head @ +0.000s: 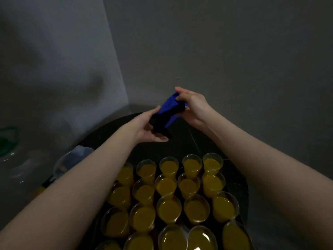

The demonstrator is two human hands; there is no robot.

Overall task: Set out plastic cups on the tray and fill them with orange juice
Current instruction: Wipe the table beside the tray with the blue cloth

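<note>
Several clear plastic cups (169,208) filled with orange juice stand in rows on a dark tray (242,219) at the bottom centre. Above the table's far side, both hands hold a crumpled blue cloth (167,109). My left hand (149,129) grips its lower, darker end from below. My right hand (191,105) pinches its upper end with fingers and thumb. The cloth hangs clear of the cups.
The tray sits on a round black table (212,141) pushed into a corner of grey walls. A clear plastic bag (72,159) lies at the table's left edge. Something green (7,141) shows dimly at far left. The light is low.
</note>
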